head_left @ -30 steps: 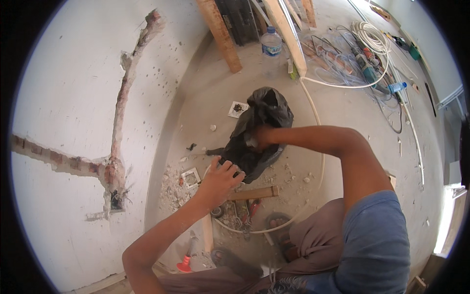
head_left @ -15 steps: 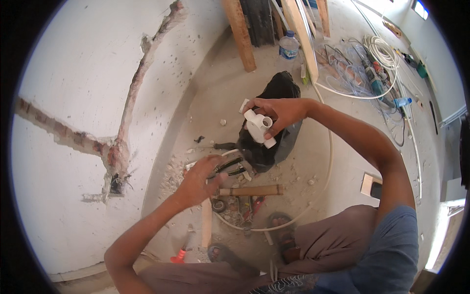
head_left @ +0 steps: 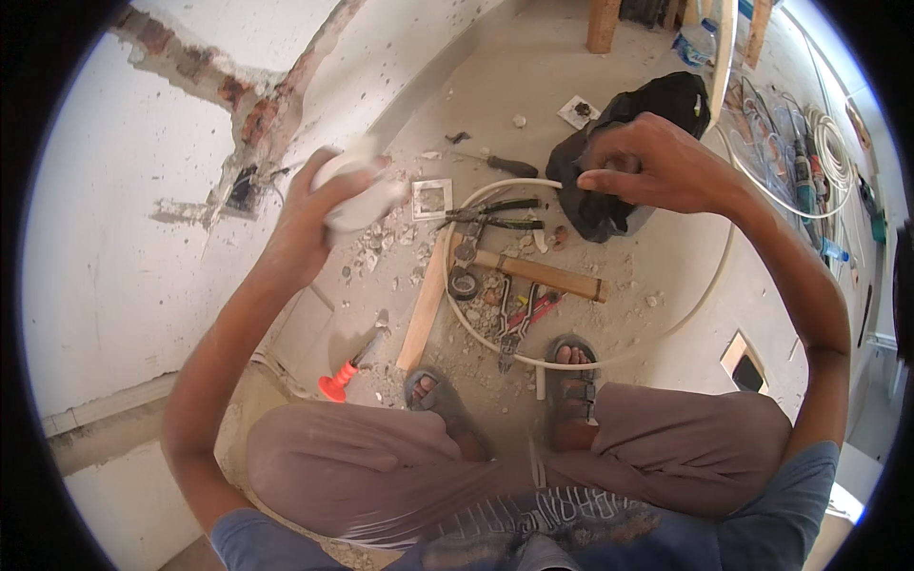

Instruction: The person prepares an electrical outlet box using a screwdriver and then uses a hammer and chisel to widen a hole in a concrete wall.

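My left hand [head_left: 309, 205] grips a white round plastic junction box [head_left: 362, 195] with short pipe stubs, blurred by motion, beside the chased wall [head_left: 86, 190]. My right hand [head_left: 652, 167] hovers over a crumpled black plastic bag [head_left: 595, 205]. Its fingers curl loosely with the thumb apart, and nothing shows between them. On the floor between my arms lie black-handled pliers [head_left: 514, 215], a hammer [head_left: 538, 273], a roll of tape [head_left: 464, 285] and a square white frame [head_left: 432, 200].
A chisel with an orange guard [head_left: 338, 381] and a wooden strip [head_left: 424, 319] lie near my left foot. A white conduit [head_left: 705, 314] loops round the tools. Rubble litters the floor. A water bottle [head_left: 695, 43], coiled cable [head_left: 828, 143] and a phone [head_left: 749, 374] are farther right.
The junction box has passed from my right hand to my left, which has moved up and left towards the wall. The view has shifted, showing more of the floor tools and my feet.
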{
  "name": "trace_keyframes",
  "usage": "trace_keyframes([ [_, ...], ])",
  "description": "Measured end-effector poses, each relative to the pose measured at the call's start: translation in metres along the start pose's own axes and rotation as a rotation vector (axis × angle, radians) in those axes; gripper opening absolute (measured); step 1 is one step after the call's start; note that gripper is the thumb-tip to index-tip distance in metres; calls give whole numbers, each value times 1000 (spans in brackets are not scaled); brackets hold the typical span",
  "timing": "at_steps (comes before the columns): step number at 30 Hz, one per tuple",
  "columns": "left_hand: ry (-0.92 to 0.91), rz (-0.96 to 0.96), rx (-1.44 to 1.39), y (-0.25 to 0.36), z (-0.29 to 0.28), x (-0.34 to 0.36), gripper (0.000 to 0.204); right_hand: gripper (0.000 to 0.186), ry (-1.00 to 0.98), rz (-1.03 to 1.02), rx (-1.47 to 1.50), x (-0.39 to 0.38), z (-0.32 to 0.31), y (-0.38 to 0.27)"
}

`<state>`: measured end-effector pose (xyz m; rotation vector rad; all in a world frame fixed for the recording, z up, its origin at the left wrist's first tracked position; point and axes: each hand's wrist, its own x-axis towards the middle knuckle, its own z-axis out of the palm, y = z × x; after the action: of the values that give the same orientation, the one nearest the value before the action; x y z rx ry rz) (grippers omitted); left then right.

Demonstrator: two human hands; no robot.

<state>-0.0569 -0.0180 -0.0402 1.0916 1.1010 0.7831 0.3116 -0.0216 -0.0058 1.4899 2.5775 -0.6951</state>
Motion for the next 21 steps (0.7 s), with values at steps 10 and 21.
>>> trace_keyframes([
  [10,377,-174,-843,-162,-105,-98,51,30,-228,-399,19,8,75,-25],
  [21,604,-133,-880,-231,-117,-101,38,18,-610,-717,-78,48,232,-97],
])
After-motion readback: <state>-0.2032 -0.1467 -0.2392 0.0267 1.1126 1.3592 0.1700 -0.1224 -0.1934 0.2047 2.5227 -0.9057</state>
